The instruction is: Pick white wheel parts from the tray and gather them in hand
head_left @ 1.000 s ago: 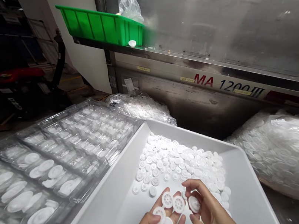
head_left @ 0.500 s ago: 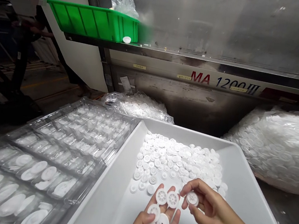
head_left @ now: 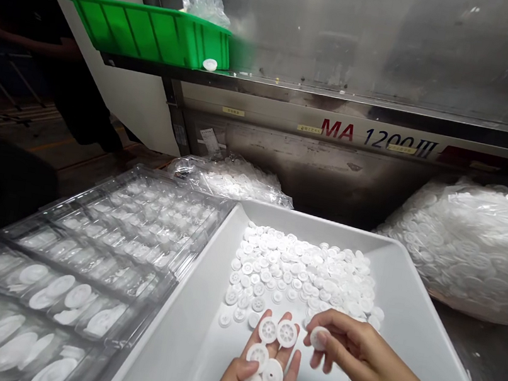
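Above a pale gray plastic bin (head_left: 187, 320), your left hand (head_left: 244, 369), palm up with fingers spread, bears six white plastic wheels (head_left: 273, 376); close beside it, your right hand (head_left: 355, 347) pinches a seventh wheel (head_left: 316, 338) by thumb and fingers. Loose wheels (head_left: 309, 270) heap toward the far end. Clear compartmented trays (head_left: 134, 319) at left hold what look like similar discs (head_left: 14, 351).

Under our fingers (head_left: 291, 373) we see a pale grey tray (head_left: 204, 361), with white wheels (head_left: 300, 267) heaped beyond them and some below.
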A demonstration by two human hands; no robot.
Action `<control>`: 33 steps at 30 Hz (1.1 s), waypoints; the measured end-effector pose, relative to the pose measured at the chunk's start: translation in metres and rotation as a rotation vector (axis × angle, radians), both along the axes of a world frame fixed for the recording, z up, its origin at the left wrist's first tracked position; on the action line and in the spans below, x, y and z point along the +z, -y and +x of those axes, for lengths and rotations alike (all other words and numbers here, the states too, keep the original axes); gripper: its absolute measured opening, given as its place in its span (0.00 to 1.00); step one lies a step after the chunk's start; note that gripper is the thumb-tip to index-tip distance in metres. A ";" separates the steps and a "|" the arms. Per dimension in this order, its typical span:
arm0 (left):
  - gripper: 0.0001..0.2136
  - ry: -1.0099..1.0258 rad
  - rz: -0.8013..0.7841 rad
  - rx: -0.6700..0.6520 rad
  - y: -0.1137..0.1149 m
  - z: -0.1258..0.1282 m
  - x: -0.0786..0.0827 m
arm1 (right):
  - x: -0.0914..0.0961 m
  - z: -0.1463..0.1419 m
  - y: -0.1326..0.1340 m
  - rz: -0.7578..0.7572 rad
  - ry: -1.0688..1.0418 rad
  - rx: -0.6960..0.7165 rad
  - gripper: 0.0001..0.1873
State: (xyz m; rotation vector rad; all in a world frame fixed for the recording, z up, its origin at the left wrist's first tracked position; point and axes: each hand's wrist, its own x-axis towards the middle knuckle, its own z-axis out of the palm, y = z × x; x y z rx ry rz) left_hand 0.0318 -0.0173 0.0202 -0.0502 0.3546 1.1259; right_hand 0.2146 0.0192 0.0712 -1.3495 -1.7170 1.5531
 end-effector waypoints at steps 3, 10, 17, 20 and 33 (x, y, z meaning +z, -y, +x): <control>0.18 -0.005 -0.004 0.007 0.001 0.001 0.001 | 0.001 -0.007 0.003 0.035 0.045 0.012 0.16; 0.21 -0.016 0.016 -0.021 0.000 0.004 0.004 | -0.020 -0.035 0.019 0.259 0.272 -0.044 0.12; 0.24 -0.014 0.011 -0.063 0.001 0.011 0.008 | -0.036 -0.040 0.028 0.391 0.441 -0.209 0.14; 0.25 -0.004 0.015 -0.059 0.000 0.011 0.012 | -0.028 -0.040 0.025 0.375 0.424 -0.239 0.13; 0.22 0.035 -0.026 0.008 0.000 0.010 0.015 | -0.003 -0.017 0.008 0.110 0.182 -0.161 0.09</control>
